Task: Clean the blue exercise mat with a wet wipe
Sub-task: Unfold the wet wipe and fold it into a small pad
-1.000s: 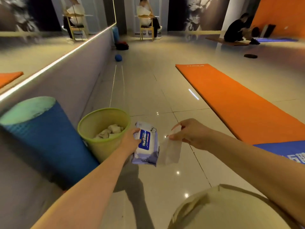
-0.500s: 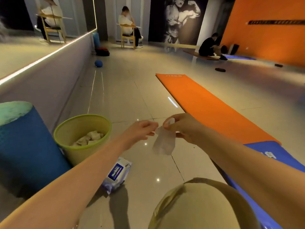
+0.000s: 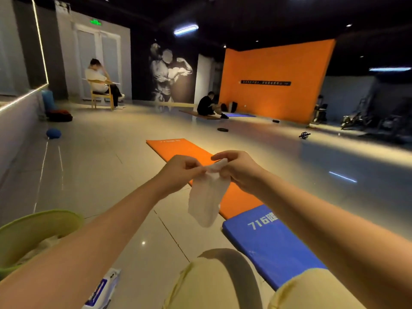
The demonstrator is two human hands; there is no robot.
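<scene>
Wet wipe (image 3: 207,197): hanging, long axis vertical, near blue mat (image 3: 267,246).
Grip: left hand (image 3: 178,172), right hand (image 3: 240,170) pinching its top.

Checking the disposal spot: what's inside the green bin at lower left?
Crumpled white wipes lie inside the green bin. The left forearm covers its right side and the frame edge cuts off the rest, so how full it is cannot be told.
</scene>
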